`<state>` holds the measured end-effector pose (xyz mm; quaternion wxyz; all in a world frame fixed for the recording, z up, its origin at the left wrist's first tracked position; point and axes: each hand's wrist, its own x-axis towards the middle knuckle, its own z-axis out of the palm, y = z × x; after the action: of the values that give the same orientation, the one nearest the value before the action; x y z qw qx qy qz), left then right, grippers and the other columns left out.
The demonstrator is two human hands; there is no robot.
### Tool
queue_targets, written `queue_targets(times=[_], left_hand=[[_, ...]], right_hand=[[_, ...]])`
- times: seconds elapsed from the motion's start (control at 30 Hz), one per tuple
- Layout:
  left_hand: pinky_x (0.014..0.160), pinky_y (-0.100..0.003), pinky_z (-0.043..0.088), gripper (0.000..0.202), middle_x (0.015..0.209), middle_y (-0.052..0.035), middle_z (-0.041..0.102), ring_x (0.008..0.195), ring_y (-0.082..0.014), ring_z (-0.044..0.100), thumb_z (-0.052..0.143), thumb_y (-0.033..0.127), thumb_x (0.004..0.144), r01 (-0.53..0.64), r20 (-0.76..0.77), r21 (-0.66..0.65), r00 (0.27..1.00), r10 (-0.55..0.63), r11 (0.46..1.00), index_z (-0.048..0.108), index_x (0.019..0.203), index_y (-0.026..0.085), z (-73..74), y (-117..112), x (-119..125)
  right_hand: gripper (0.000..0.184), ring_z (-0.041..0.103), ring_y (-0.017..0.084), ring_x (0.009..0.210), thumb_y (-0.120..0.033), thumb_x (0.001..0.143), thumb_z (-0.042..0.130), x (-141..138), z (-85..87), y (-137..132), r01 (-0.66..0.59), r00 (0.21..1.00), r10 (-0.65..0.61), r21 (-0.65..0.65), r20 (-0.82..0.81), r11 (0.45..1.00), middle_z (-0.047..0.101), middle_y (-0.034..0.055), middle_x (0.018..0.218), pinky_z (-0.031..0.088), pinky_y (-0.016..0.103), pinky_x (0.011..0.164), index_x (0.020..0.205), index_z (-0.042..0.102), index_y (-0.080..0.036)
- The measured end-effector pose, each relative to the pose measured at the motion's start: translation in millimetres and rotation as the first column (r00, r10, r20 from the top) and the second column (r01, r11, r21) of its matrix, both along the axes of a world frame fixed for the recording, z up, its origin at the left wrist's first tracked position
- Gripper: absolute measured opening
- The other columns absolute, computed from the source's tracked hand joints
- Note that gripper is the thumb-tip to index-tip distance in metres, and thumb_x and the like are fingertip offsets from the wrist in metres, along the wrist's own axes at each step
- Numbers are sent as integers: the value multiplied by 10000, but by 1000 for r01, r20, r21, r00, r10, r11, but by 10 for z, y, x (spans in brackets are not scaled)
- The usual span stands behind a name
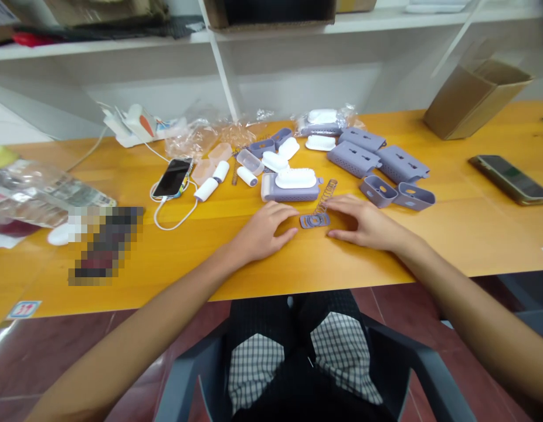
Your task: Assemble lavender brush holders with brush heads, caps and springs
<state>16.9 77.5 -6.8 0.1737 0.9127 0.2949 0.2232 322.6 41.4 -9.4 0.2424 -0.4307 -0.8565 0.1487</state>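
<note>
My left hand [265, 230] lies flat on the wooden table [451, 234], fingers stretched out and holding nothing. My right hand [363, 223] rests palm down beside it, fingers spread, also holding nothing. Between the two hands sits a small flat purple plate [314, 220] with a metal spring [325, 196] running up from it. Just beyond my hands stands a purple case with a white top [291, 185].
Several purple shells [377, 161] and white capsule parts [275, 158] lie across the table's middle. A phone on a white cable [172, 177] lies to the left, another phone [511, 179] at the right, a cardboard box [471, 99] behind it. White shelving backs the table.
</note>
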Motion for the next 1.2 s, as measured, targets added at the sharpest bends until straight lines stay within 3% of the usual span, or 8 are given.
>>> queue_targets(times=[0.1,0.2,0.4,0.6,0.77,1.2], left_hand=[[1249,-529,426,459,1529,-158,643,1451,-302,566,562,355,1055,-79,-141,24,987,82,997,626,1462,153,-13,-139,-73],[1336,-552,294,581,1703,-135,464,1604,-311,402,474,452,1090,-129,-292,33,947,133,991,511,1594,164,0,-292,-116],[1363,-598,198,650,1769,-125,330,1664,-318,281,374,534,1113,-257,-396,74,879,265,964,421,1660,185,33,-496,-89],[1360,-603,213,635,1762,-134,336,1658,-327,295,388,534,1111,-391,-383,98,834,397,915,447,1650,204,30,-566,-86],[1360,-615,199,622,1767,-114,328,1663,-328,281,410,528,1108,-401,-371,62,841,394,914,455,1647,222,28,-564,-106],[1350,-640,191,675,1790,-99,264,1678,-332,234,319,590,1113,-371,-421,122,821,387,921,394,1680,233,7,-578,-86]], right_hand=[[643,448,377,1572,-474,1070,544,0,-90,-317,145,970,-152,53,190,988,536,195,1645,379,624,1279,1609,513,-126],[738,331,367,1637,-550,1101,415,-70,-177,-580,249,907,-267,97,326,964,389,199,1733,254,628,1336,1671,390,-81],[822,266,355,1663,-636,1092,306,-277,-242,-694,453,816,-456,97,355,886,341,189,1753,212,652,1335,1696,332,-78],[844,266,343,1665,-658,1080,294,-321,-261,-656,486,809,-478,69,342,871,331,181,1757,197,637,1338,1688,358,-76],[844,258,338,1668,-659,1078,285,-327,-267,-648,492,804,-477,52,355,869,320,181,1763,183,623,1342,1694,352,-85],[878,212,338,1681,-668,1073,270,-343,-162,-662,502,794,-457,-7,401,865,259,173,1784,153,624,1347,1710,296,-65]])
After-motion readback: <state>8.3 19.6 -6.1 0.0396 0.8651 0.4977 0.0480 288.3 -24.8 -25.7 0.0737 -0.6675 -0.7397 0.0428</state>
